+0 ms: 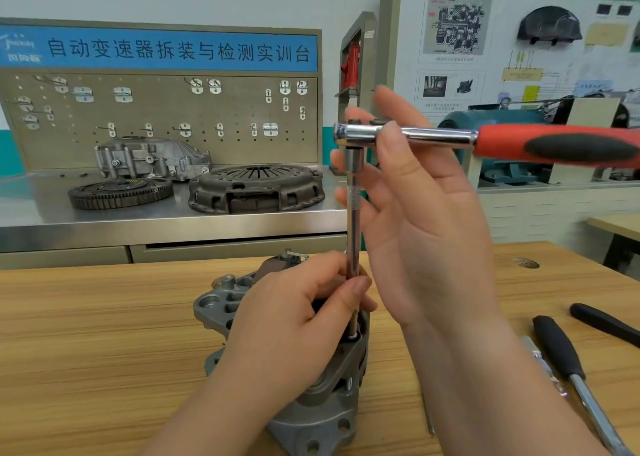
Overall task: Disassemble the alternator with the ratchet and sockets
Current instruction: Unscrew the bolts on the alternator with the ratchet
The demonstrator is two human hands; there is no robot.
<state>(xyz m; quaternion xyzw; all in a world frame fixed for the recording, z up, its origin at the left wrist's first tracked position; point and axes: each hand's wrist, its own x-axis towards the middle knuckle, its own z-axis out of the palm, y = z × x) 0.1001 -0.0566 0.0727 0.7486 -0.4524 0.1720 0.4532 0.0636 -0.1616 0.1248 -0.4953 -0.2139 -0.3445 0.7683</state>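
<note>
A grey metal alternator (pixel 322 417) stands on the wooden table (pixel 104 334) in front of me. A long chrome extension bar (pixel 354 213) rises straight up from its top to the head of the ratchet (pixel 554 144), whose red and black handle points right. My left hand (pixel 294 324) rests on the alternator and pinches the lower end of the bar between thumb and fingers. My right hand (pixel 433 230) is at the ratchet's head. Its thumb lies across the front of the chrome neck and its spread fingers are behind it. The socket end is hidden by my left hand.
Two black-handled tools (pixel 561 348) (pixel 606 322) and a thin rod (pixel 428 417) lie on the table at the right. On the steel bench behind are a flywheel (pixel 121 192), a clutch cover (pixel 256 187) and a metal housing (pixel 152 158), with a pegboard above.
</note>
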